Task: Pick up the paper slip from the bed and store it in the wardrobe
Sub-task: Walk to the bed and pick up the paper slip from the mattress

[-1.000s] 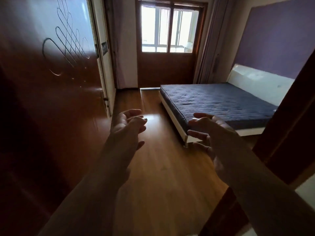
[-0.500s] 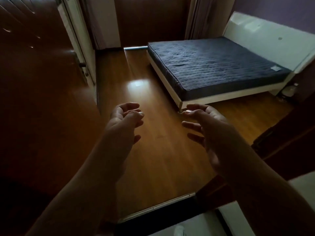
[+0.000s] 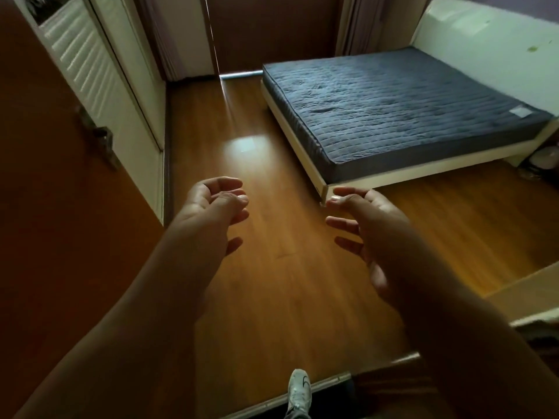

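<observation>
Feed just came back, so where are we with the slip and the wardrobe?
Nothing is done yet. The paper slip lies on the mattress near its far right corner. Left hand and right hand are both open and empty, out over the wooden floor. Walking over, picking up and storing all remain.

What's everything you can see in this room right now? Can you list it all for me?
Mattress: one, dark grey-blue, quilted, on the bed, far right.
Bed frame: one, cream white, under the mattress, with a pale headboard behind.
Paper slip: one, pale, on the mattress near its right corner.
Floor: brown wood, with a bright reflection in the middle.
Door: one, reddish brown, with a metal handle, left.
Louvred doors: white, left wall.
Curtains: dark, far wall.
Shoe: one, white, bottom edge.
Left hand: bare, open, empty.
Right hand: bare, open, empty.
</observation>
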A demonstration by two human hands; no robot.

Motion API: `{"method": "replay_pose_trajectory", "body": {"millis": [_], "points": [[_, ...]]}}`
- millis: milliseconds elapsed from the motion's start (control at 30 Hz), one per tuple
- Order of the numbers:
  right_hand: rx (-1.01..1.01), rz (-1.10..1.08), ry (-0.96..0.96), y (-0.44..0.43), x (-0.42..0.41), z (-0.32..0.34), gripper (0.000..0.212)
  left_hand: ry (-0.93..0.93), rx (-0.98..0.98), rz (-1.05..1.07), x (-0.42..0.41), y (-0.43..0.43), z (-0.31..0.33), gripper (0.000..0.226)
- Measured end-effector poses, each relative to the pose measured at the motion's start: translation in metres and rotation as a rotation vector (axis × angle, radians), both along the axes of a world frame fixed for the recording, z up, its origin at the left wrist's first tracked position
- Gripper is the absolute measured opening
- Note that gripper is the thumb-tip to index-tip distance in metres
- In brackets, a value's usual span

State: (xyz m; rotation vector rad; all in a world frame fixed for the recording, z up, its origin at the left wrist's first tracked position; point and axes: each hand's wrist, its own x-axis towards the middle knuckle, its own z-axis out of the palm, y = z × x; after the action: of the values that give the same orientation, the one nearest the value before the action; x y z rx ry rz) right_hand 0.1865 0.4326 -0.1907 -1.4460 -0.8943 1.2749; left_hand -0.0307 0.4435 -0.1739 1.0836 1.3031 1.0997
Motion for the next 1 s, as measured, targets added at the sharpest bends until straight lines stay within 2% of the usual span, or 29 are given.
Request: {"method": "replay_pose_trajectory", "body": {"millis": [200, 333, 567, 767, 1000], "points": [[0.002, -0.042, -0.008, 0.063, 0.044, -0.003, 0.024, -0.012, -0.01, 0.031, 0.037, 0.065, 0.0, 0.033], [0.01, -0.018, 0.007, 0.085, 0.055, 0.002, 0.023, -0.026, -0.039, -0.003, 0.064, 0.089, -0.004, 0.019], [-0.014, -0.151, -0.026, 0.125, 0.096, 0.009, 0.029, -0.024, -0.037, -0.077, 0.103, 0.147, -0.006, 0.019], [-0.024, -0.314, -0.072, 0.164, 0.127, 0.011, 0.037, -0.02, -0.061, -0.207, 0.137, 0.209, -0.005, 0.019], [0.061, -0.453, -0.12, 0.247, 0.147, 0.018, 0.032, -0.056, -0.002, -0.405, 0.161, 0.34, 0.027, 0.019]]}}
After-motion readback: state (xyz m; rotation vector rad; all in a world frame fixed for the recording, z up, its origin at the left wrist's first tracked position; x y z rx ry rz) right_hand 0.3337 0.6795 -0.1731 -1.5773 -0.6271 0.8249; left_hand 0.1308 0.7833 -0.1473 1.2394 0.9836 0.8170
